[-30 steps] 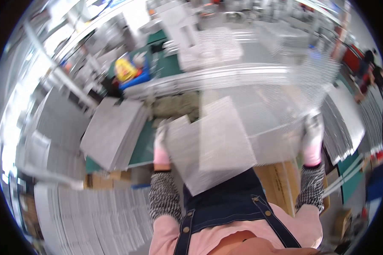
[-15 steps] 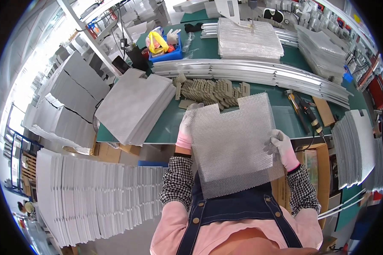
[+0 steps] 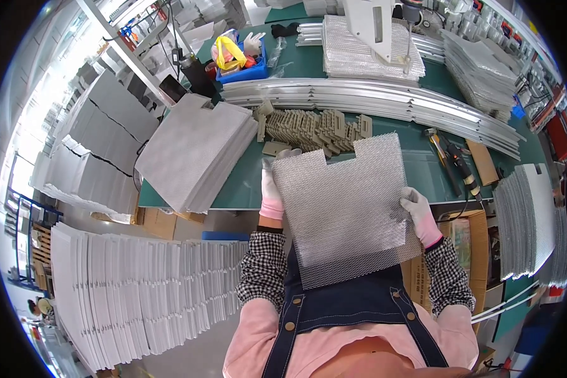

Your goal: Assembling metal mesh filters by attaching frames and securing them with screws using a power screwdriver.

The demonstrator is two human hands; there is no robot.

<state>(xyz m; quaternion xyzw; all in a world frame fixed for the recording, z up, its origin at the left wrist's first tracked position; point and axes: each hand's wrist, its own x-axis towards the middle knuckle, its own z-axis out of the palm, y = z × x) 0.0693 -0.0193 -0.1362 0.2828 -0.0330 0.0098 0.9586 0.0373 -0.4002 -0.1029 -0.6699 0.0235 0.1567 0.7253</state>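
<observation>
A silvery mesh sheet (image 3: 349, 211) with a notch in its far edge is held up in front of me, tilted above the bench's near edge. Along its left edge grips my left hand (image 3: 272, 186), in a white glove with a pink cuff; part of its fingers is hidden behind the sheet. My right hand (image 3: 420, 214), gloved the same way, pinches the right edge lower down. Just past the sheet, beige plastic pieces (image 3: 315, 129) lie in a row on the green bench top (image 3: 246, 183).
Left on the bench is a stack of mesh sheets (image 3: 195, 151); more pale stacked sheets (image 3: 151, 283) stand below it. Long metal strips (image 3: 372, 101) lie across the back. To the right are a hammer (image 3: 443, 162), a power screwdriver (image 3: 463, 169) and upright sheets (image 3: 523, 214).
The view has shifted slightly. Both hands still hold the mesh sheet, which has tilted a little, its far right corner now slightly higher in the picture.
</observation>
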